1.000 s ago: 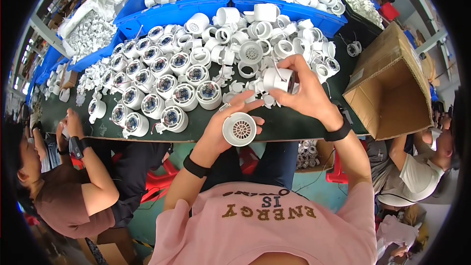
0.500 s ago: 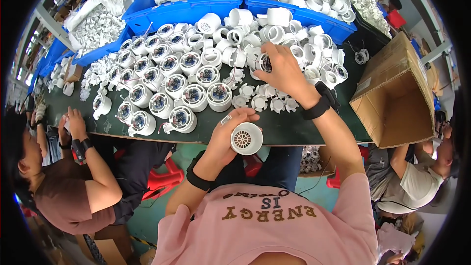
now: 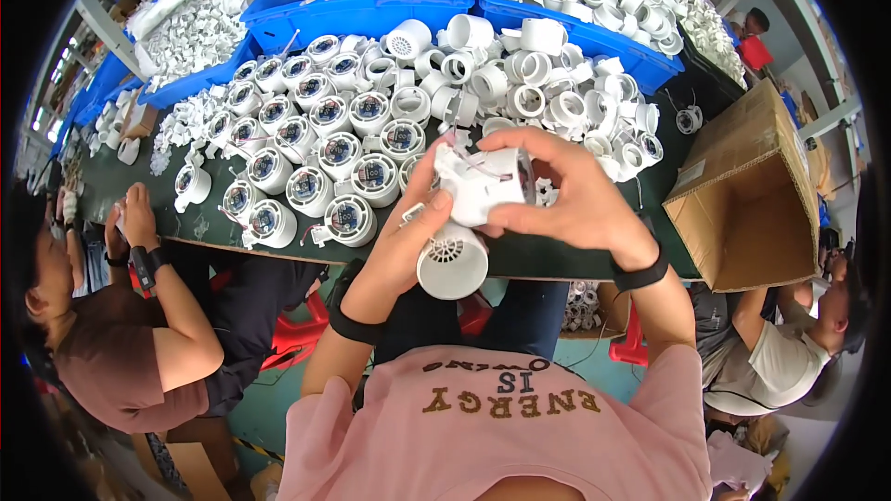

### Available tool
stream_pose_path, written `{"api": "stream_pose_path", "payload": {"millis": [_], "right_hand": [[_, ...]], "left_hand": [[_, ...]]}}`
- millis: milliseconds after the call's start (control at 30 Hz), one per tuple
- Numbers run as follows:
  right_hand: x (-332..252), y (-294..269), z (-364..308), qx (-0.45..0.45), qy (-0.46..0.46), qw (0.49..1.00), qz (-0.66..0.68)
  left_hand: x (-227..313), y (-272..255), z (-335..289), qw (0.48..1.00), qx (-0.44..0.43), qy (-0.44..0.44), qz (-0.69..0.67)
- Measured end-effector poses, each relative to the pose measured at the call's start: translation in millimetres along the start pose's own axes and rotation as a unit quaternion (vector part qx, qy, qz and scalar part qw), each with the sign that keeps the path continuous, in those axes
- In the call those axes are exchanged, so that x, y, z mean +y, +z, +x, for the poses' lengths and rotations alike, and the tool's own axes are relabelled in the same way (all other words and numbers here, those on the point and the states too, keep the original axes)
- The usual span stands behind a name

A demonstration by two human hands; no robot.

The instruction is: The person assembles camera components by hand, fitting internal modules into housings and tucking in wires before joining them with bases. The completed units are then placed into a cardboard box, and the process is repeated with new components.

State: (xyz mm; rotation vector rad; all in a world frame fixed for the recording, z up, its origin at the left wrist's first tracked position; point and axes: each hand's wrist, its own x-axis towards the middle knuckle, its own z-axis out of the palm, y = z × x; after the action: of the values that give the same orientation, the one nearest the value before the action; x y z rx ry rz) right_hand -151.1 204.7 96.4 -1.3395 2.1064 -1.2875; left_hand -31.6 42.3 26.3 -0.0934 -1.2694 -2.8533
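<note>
Low in my left hand is a white plastic cup with a round slotted grille in its bottom, its open mouth tilted toward me. My right hand grips a white round housing from its right side. That housing lies on its side just above the cup, with a dark round face to the right and a small bracket and thin wires on top. My left fingers and thumb also touch the housing's left side. Beyond my hands stand rows of similar white housings with round circuit boards facing up.
White rings and cups lie heaped behind my hands. Two blue bins of white parts stand at the back. An open cardboard box is at the right table edge. A person sits working at my left; others are at right.
My right hand has come back from the heap toward me, bringing a white housing to my left hand. The cup has moved slightly down and left, still in my left hand.
</note>
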Motion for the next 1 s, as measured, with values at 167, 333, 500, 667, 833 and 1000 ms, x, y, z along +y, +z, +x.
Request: {"api": "stream_pose_path", "payload": {"millis": [167,333,500,667,833,1000], "right_hand": [[-18,15,-23,0.04,-0.018,0.993,0.106],[-16,25,-29,0.002,-0.067,0.997,0.046],[-23,43,-21,-0.01,-0.056,0.996,0.069],[-24,75,-5,-0.037,-0.073,0.995,0.059],[-35,113,21,-0.074,-0.097,0.992,0.01],[-52,174,57,-0.117,-0.064,0.987,0.087]], "left_hand": [[2,14,-16,0.997,0.019,0.044,0.056],[7,10,-38,0.991,0.014,0.061,0.12],[13,5,-60,0.988,0.059,0.053,0.133],[18,-18,-87,0.98,0.075,0.093,0.161],[28,-48,-118,0.967,0.095,0.145,0.188],[39,-87,-157,0.947,0.206,0.167,0.181]]}}
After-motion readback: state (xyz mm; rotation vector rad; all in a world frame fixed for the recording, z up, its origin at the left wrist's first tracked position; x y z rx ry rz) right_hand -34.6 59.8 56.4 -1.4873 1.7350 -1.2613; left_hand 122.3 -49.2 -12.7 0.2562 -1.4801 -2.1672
